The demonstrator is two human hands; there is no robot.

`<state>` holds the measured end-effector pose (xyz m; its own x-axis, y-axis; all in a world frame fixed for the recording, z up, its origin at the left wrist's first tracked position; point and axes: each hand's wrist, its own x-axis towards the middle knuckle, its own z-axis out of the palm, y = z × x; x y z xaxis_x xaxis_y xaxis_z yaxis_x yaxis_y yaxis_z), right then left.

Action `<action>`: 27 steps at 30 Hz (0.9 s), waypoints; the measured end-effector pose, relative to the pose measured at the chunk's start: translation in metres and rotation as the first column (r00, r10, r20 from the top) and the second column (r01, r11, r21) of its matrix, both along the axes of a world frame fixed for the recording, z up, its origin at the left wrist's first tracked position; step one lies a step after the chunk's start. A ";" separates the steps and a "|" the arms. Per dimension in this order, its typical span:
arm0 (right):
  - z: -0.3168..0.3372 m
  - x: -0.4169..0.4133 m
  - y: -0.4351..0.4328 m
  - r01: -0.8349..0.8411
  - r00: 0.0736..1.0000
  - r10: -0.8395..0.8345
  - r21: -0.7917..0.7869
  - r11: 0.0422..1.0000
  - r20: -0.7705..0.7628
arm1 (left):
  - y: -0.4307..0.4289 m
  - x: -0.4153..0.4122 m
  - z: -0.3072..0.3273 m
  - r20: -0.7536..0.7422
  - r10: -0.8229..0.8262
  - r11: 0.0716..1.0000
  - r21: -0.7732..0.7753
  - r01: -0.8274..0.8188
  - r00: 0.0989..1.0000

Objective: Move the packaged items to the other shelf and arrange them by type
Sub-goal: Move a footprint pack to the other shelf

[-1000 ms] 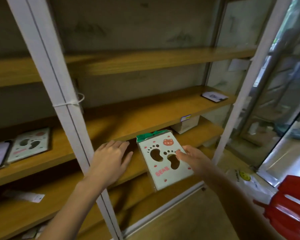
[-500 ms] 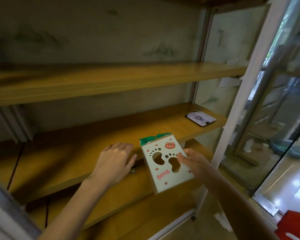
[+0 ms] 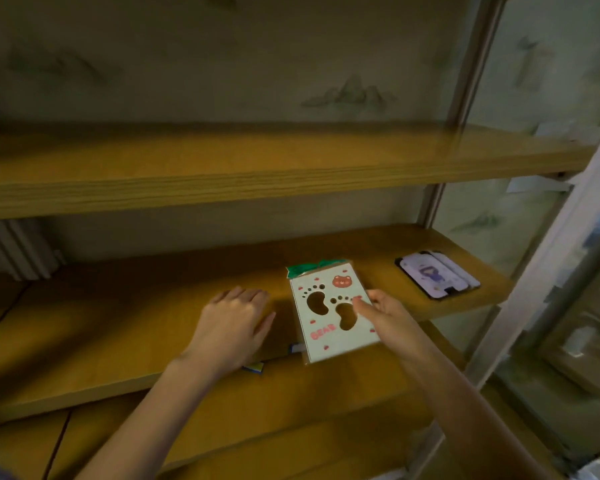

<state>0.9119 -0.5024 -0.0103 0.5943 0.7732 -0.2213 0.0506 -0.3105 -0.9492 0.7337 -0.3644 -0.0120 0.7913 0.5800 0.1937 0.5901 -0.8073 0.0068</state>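
Pale BEAR packet (image 3: 329,313), 2 footprint cutouts, tilted over shelf (image 3: 136,323); purple-print packet (image 3: 437,275) flat at right.

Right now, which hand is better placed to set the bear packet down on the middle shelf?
The right hand: it pinches the bear packet above the middle shelf. The left hand is open, holding nothing.

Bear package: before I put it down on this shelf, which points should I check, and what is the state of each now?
1. Right hand grips the bear package at its right edge: ok.
2. Left hand holds nothing, fingers straight: ok.
3. Middle shelf has bare wood left of the package: ok.
4. Purple package lies at the shelf's right end, apart from the bear package: ok.
5. Bear package rests on the shelf: cannot tell.
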 end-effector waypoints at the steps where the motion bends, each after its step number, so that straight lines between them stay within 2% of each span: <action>1: -0.002 0.010 0.006 -0.005 1.000 0.005 -0.003 1.000 0.004 | 0.000 0.006 -0.001 0.010 0.024 1.000 -0.005 -0.024 1.000; 5: -0.013 0.044 0.033 -0.045 0.996 0.049 -0.058 0.997 0.073 | -0.005 0.025 -0.004 0.085 0.109 0.994 0.009 -0.110 0.990; 9: -0.028 0.068 0.061 -0.095 0.979 0.115 -0.118 0.988 0.170 | -0.008 0.038 -0.007 0.094 0.196 0.980 0.019 -0.199 0.976; 14: -0.045 0.088 0.081 -0.102 0.902 0.198 -0.257 0.961 0.384 | -0.014 0.043 -0.013 0.074 0.291 0.951 0.083 -0.297 0.954; 17: -0.047 0.094 0.081 -0.095 0.765 0.314 -0.384 0.918 0.563 | -0.022 0.045 -0.015 0.070 0.326 0.941 0.066 -0.331 0.943; 20: -0.042 0.099 0.078 -0.052 0.554 0.446 -0.506 0.861 0.703 | -0.029 0.045 -0.018 0.062 0.358 0.931 0.051 -0.361 0.932; 23: -0.034 0.099 0.076 0.013 0.350 0.506 -0.544 0.839 0.788 | -0.033 0.041 -0.019 0.042 0.393 0.916 0.074 -0.395 0.919; 25: -0.027 0.095 0.076 -0.040 0.306 0.513 -0.528 0.849 0.802 | -0.035 0.035 -0.021 0.049 0.414 0.906 0.077 -0.417 0.909; 27: -0.019 0.085 0.077 -0.167 0.283 0.564 -0.540 0.825 0.775 | -0.039 0.026 -0.024 0.059 0.432 0.897 0.074 -0.436 0.900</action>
